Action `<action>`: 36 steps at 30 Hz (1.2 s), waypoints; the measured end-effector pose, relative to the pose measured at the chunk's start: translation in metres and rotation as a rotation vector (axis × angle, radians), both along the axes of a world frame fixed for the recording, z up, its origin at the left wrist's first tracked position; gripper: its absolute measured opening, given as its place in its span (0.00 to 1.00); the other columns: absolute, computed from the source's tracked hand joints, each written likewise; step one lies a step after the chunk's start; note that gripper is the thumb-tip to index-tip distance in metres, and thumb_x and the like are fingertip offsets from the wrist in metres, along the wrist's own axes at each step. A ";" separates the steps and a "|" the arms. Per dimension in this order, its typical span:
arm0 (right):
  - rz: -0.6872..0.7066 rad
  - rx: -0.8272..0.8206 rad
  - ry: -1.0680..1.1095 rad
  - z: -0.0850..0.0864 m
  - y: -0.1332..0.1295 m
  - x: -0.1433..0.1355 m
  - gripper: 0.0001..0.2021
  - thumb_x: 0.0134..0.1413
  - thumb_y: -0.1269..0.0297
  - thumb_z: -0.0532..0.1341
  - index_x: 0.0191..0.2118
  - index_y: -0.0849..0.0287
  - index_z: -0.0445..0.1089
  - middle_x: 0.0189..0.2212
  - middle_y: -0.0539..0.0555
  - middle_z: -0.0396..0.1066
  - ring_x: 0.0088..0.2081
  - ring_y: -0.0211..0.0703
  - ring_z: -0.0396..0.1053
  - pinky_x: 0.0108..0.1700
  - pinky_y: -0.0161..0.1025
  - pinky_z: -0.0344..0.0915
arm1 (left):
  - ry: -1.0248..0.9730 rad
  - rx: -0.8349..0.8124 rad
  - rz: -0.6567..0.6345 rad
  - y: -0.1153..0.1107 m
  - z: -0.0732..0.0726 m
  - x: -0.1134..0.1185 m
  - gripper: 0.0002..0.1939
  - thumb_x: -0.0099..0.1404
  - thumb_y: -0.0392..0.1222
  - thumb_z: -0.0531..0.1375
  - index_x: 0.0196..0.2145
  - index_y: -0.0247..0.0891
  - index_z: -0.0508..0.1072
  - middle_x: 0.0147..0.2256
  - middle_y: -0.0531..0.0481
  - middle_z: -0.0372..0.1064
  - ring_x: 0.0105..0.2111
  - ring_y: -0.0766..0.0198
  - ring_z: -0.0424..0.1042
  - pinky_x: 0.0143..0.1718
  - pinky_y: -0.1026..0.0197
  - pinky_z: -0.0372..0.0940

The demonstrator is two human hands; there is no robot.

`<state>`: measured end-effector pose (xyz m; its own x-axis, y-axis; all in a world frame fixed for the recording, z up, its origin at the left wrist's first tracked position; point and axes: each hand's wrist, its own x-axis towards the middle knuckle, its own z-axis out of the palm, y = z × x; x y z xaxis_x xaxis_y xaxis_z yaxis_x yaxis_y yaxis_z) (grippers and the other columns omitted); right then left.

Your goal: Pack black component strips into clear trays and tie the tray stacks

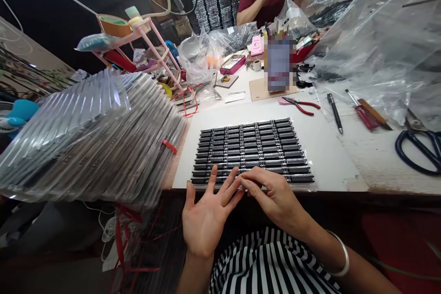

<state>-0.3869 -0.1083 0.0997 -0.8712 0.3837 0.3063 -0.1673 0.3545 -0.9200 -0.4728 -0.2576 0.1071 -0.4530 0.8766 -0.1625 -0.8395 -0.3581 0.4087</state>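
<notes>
My left hand [206, 213] is turned palm up at the table's front edge, fingers spread, holding nothing. Beside it, the thumb and forefinger of my right hand [272, 195] are pinched on a fingertip of the left hand; any small thing between them is hidden. Just beyond both hands lies a flat block of clear plastic tubes [248, 151] side by side, filled with rows of black multi-pin electronic parts. My fingertips overlap its near edge in the view, and I cannot tell whether they touch it.
Many clear tubes [103, 133] are stacked at left. Pliers [301, 104], a pen [335, 112], a red-handled screwdriver [365, 115] and scissors [420, 144] lie at right. A phone [279, 64] stands behind. Plastic bags [365, 69] crowd the far right. Another person [253, 4] sits opposite.
</notes>
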 end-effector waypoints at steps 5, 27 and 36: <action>-0.024 0.008 0.005 -0.002 -0.001 0.000 0.08 0.60 0.69 0.53 0.35 0.61 0.70 0.28 0.52 0.69 0.30 0.35 0.66 0.34 0.33 0.62 | -0.028 -0.021 0.001 0.001 -0.001 0.000 0.36 0.66 0.61 0.36 0.63 0.45 0.23 0.66 0.32 0.29 0.62 0.50 0.51 0.63 0.48 0.30; -0.028 -0.043 0.003 -0.006 0.006 -0.002 0.08 0.60 0.69 0.54 0.36 0.60 0.71 0.27 0.50 0.67 0.29 0.33 0.65 0.33 0.32 0.62 | -0.061 -0.001 -0.002 0.010 -0.008 -0.003 0.35 0.67 0.60 0.35 0.63 0.45 0.22 0.66 0.33 0.29 0.62 0.51 0.50 0.63 0.49 0.34; -0.002 -0.062 0.024 -0.007 0.011 -0.005 0.12 0.61 0.70 0.51 0.37 0.58 0.72 0.27 0.51 0.67 0.29 0.34 0.66 0.32 0.33 0.64 | -0.021 -0.018 -0.009 0.013 -0.009 -0.006 0.36 0.67 0.61 0.34 0.63 0.43 0.21 0.65 0.31 0.33 0.61 0.54 0.54 0.63 0.51 0.31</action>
<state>-0.3914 -0.0976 0.0928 -0.8633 0.4041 0.3025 -0.1890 0.2970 -0.9360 -0.4785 -0.2444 0.0982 -0.4414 0.8775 -0.1875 -0.8511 -0.3432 0.3973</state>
